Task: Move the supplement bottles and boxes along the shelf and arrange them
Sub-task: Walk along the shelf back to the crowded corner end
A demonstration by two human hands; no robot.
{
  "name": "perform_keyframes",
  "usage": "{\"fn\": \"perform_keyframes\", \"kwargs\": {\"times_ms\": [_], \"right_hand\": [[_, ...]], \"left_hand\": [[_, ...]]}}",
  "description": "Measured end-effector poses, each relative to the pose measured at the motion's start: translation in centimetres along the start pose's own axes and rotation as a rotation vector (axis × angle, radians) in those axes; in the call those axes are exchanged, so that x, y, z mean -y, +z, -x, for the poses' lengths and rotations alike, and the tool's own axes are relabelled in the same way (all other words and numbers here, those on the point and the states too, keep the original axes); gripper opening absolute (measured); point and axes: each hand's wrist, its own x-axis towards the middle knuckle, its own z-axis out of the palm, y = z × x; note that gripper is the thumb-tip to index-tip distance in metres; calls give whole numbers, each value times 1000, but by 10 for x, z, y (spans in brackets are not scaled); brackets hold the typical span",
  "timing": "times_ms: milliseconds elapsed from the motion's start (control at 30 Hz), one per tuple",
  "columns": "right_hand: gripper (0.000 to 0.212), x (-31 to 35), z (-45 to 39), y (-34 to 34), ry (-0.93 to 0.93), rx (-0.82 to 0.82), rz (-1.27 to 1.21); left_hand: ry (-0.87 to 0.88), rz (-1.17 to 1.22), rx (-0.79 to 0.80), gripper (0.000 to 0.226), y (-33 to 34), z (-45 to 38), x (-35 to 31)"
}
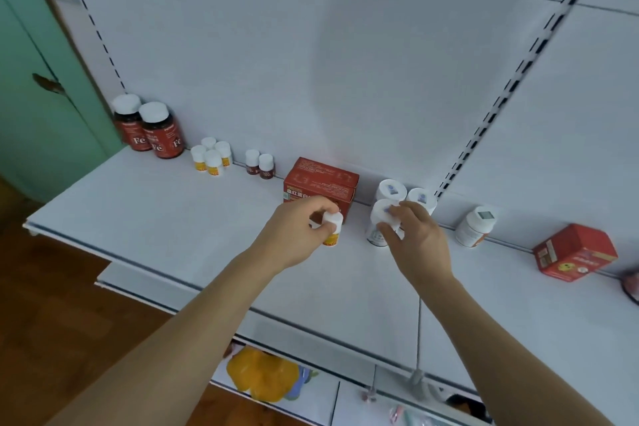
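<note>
White metal shelf [166, 218]: bare room left and along front edge. Left hand [297, 232], fingers curled round small white-capped yellow-label bottle [332, 228], before red cardboard box [321, 180]. Right hand [415, 239], fingers pinching white-lidded plastic bottle [382, 218], beside two like bottles at back panel.

A: Cam setup?
B: One head cam, wide-angle, looks fwd & down at the white metal shelf board [166, 218] from close, arm's reach.
A: Facing?
B: Twd the white slotted back panel [276, 62]. Green door [41, 79] at left edge, brown wood floor [52, 304] lower left.
A: Overlap?
B: Single view only.
</note>
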Motion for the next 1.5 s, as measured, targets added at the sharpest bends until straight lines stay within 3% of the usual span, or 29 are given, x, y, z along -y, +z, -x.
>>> {"fn": "perform_keyframes", "kwargs": {"times_ms": [200,433,800,1133,1500], "right_hand": [[26,5,1,6,22,-10,78],[35,34,-17,4,-198,-90,167],[39,135,-44,69,-312,26,86],[51,251,-43,153,-161,138,185],[52,279,-47,178,-18,166,313]], "left_hand": [[32,0,20,20,-11,-8,13],[88,-20,1,25,-27,-23,19],[90,-120,-80,27,-113,-24,82],[89,-269,-94,31,-216,-41,188],[252,-324,-22,29,-222,-73,226]]}}
